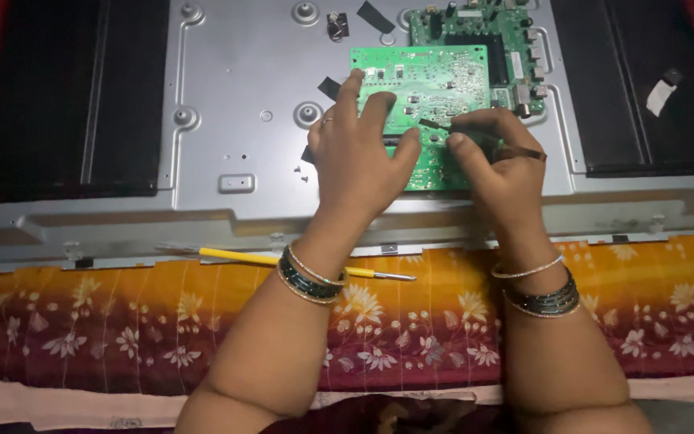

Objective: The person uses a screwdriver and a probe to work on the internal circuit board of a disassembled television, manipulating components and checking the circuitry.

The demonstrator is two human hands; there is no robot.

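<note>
A green circuit board [423,96], rectangular and studded with small components, lies flat on the grey metal back panel [234,104], overlapping a second green board [475,28] behind it. A thin dark tool [443,126] rests slantwise across its lower part.

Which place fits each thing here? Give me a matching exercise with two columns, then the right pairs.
Things:
1. yellow-handled screwdriver
2. loose green circuit board
3. left hand
4. right hand

Places:
A. pinching a thin dark tool over the board
B. lying on the flowered orange cloth, along the near edge of the grey metal panel
C. fingers spread on the board's left part
D. lying on the grey metal panel, under both hands

Pairs: 1-B, 2-D, 3-C, 4-A
</note>
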